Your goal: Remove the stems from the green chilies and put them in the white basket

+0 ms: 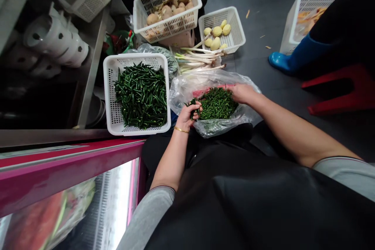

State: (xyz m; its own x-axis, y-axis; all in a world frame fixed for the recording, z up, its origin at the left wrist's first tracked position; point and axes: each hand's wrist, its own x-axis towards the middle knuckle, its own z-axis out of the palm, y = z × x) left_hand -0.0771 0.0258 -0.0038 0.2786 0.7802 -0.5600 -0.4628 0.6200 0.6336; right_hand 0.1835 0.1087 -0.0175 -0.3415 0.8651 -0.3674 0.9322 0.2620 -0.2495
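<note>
Dark grey floor (263, 0), matt, flecked with peel scraps; no readable writing or labels are seen anywhere. A steel shelf unit (88, 66) is seen at left, stacked white perforated holders (55, 43) on it. A glossy magenta-framed glass case (73, 172) is seen lower left. A black apron (249, 195) covers the lap. A white slotted plastic basket (109, 97), rectangular, is packed with dark green chillies (142, 95), just beside the left knee. A crinkled clear plastic bag (181, 90) is spread open on the lap, a heap of thin green chillies with stems (218, 103) inside it. Farther off, a basket of brown potatoes (168, 11) and a smaller basket of peeled yellow potatoes (216, 31) are set, pale spring onions (199, 58) lying between them and the bag. A co-worker's blue rubber boot (295, 56) and a red stool (345, 93) are seen at right. The left hand (189, 115) is curled, fingers pinched shut around a small bunch of chillies at the bag's near edge. The right hand (243, 93) is laid on the heap's far side, fingers bent into the chillies; its grip cannot be told.
</note>
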